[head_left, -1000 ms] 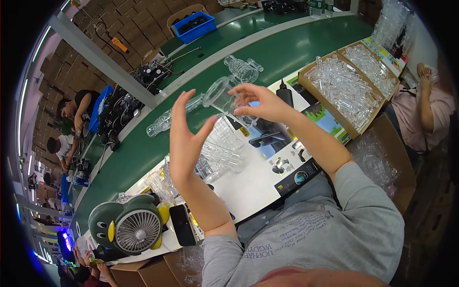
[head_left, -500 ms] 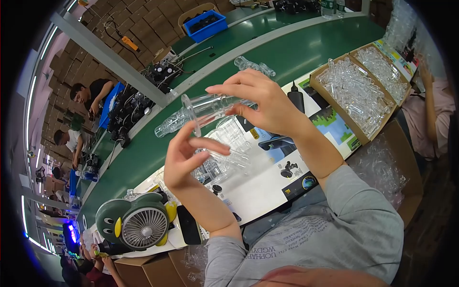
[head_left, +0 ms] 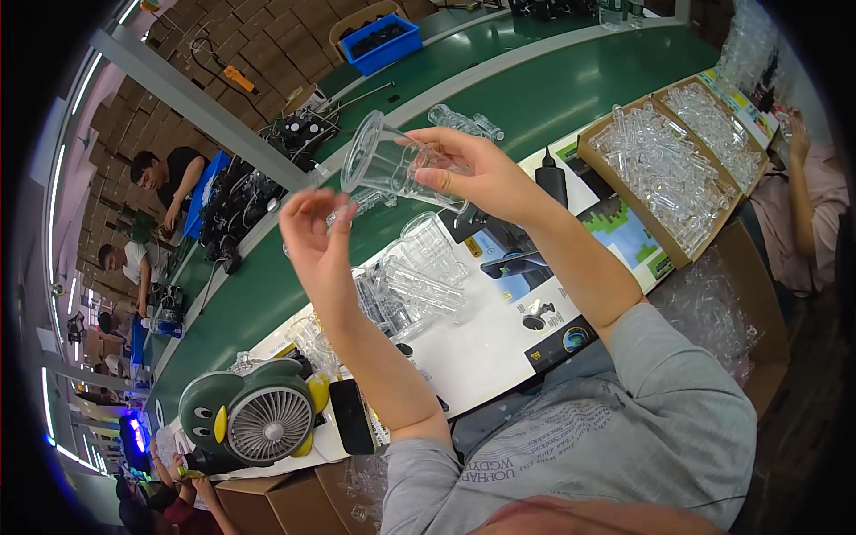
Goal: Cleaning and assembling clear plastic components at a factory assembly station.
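My right hand point(head_left: 477, 174) grips a clear plastic cup-shaped part point(head_left: 397, 165), tilted with its wide flanged rim to the upper left. Just left of that rim is my left hand point(head_left: 319, 245), its fingers bent and slightly smeared by motion. A clear tubular piece point(head_left: 367, 201) shows behind the left hand; I cannot tell whether the fingers touch it. Below both hands, several clear plastic tubes and cups point(head_left: 415, 281) lie in a pile on printed cardboard sheets point(head_left: 481, 348). Another clear part point(head_left: 465, 122) lies on the green table beyond my right hand.
At the right stand cardboard boxes of clear tubes point(head_left: 655, 178), near a black bottle point(head_left: 552, 183). A green fan point(head_left: 269, 426) and a dark phone point(head_left: 353, 419) are at lower left. A blue bin point(head_left: 382, 45) sits beyond the metal rail. Other people work at left and right.
The cup-shaped part in my right hand has tilted, its flanged rim swinging upward. My left hand has moved up and left, away from below the rim.
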A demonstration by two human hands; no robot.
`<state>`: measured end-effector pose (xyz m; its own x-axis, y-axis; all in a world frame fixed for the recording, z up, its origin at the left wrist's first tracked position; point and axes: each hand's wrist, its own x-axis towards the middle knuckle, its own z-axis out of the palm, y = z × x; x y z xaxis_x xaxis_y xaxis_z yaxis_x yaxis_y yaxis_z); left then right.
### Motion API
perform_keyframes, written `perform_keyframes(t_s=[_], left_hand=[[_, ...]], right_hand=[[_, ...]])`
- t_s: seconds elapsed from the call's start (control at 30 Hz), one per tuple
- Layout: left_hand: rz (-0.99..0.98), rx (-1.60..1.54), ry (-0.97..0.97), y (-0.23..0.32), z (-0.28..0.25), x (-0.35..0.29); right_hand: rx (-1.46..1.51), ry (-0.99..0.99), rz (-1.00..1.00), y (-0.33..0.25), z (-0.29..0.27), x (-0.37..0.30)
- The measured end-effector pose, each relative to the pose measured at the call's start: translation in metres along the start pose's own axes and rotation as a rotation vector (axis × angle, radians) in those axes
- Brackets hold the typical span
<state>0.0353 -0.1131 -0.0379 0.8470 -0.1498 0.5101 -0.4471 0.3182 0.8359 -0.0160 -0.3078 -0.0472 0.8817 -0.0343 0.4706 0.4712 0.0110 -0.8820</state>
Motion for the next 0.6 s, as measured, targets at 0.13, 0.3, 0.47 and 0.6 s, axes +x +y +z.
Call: perform_keyframes(t_s=[0.13, 0.3, 0.47, 0.6], left_hand=[[-0.078, 0.097, -0.345, 0.002, 0.001, -0.001], [-0.085, -0.12, -0.383, -0.005, 0.014, -0.007], [-0.092, -0.067, -0.521, 0.012, 0.014, -0.015], [-0.11, -0.119, -0.463, 0.008, 0.025, -0.014]], right_hand=[[0.131, -0.018, -0.021, -0.001, 0.012, -0.002], [0.139, -0.052, -0.011, 0.009, 0.032, -0.01], [0.337, -0.091, 0.056, 0.004, 0.033, -0.012], [0.301, -0.094, 0.008, 0.004, 0.034, -0.014]])
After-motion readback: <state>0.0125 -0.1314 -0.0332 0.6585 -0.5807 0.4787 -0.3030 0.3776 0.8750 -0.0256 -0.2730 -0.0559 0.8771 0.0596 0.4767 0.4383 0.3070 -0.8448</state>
